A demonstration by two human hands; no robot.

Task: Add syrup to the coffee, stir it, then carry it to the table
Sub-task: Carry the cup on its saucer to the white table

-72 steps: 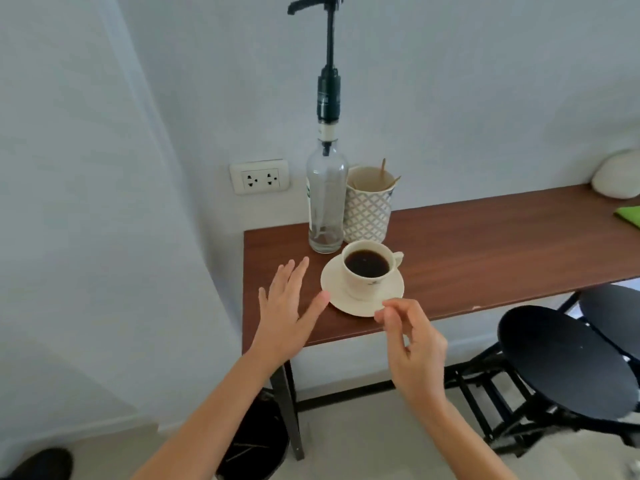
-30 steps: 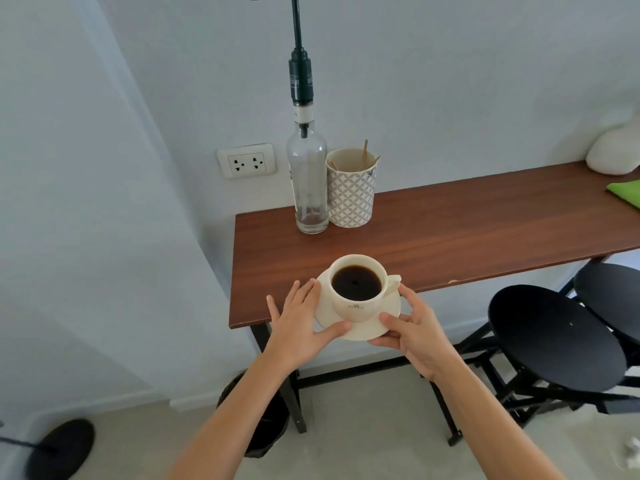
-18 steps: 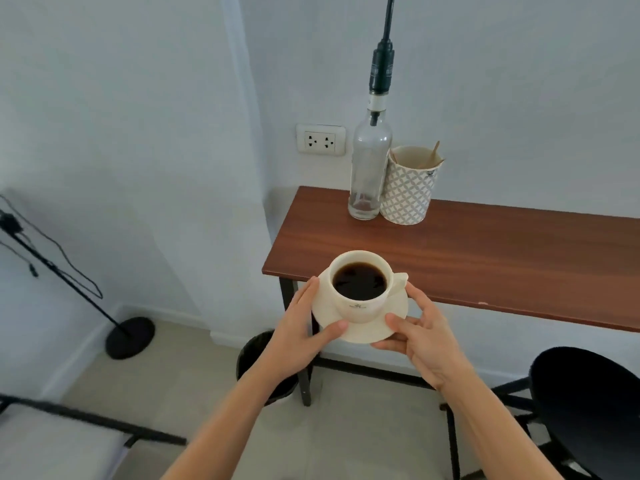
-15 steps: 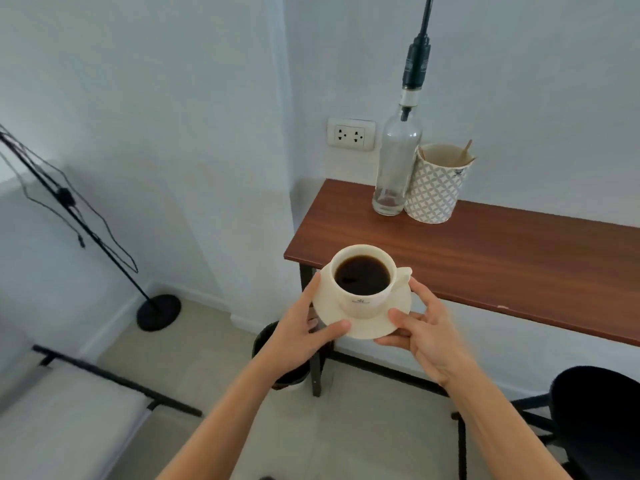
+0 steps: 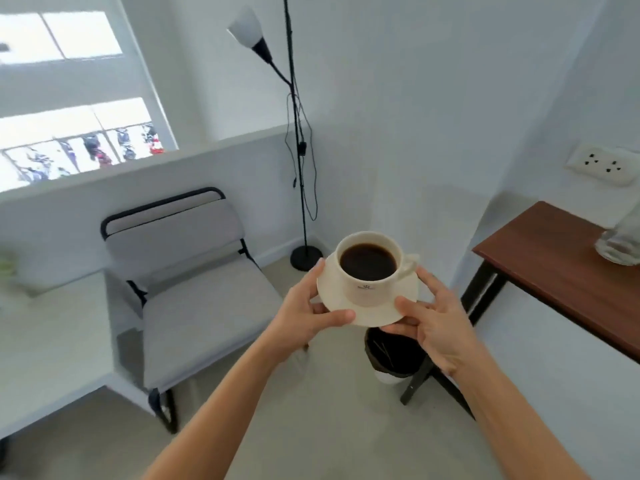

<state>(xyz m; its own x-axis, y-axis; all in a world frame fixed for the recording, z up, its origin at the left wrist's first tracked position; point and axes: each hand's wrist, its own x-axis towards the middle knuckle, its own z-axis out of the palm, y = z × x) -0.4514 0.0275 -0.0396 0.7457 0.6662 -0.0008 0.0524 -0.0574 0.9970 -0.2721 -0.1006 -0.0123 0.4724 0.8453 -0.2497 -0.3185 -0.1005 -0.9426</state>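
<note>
A cream cup [image 5: 369,292] full of black coffee stands on a cream saucer [image 5: 407,295], held in the air in front of me, clear of the brown counter [image 5: 568,271]. My left hand [image 5: 304,315] grips the saucer's left rim, thumb on top. My right hand [image 5: 434,325] grips its right rim from below and the side. The base of the glass syrup bottle [image 5: 620,242] shows on the counter at the right edge; its pump is out of view.
A grey chair [image 5: 194,285] stands ahead on the left, with a white table [image 5: 45,348] at the far left. A black floor lamp [image 5: 298,133] stands in the corner. A dark bin [image 5: 394,355] sits on the floor under the saucer, by the counter's black leg.
Both hands took the saucer off the counter and lifted it. The view has swung left, so the counter and bottle slid to the right edge and the chair, lamp and window came in.
</note>
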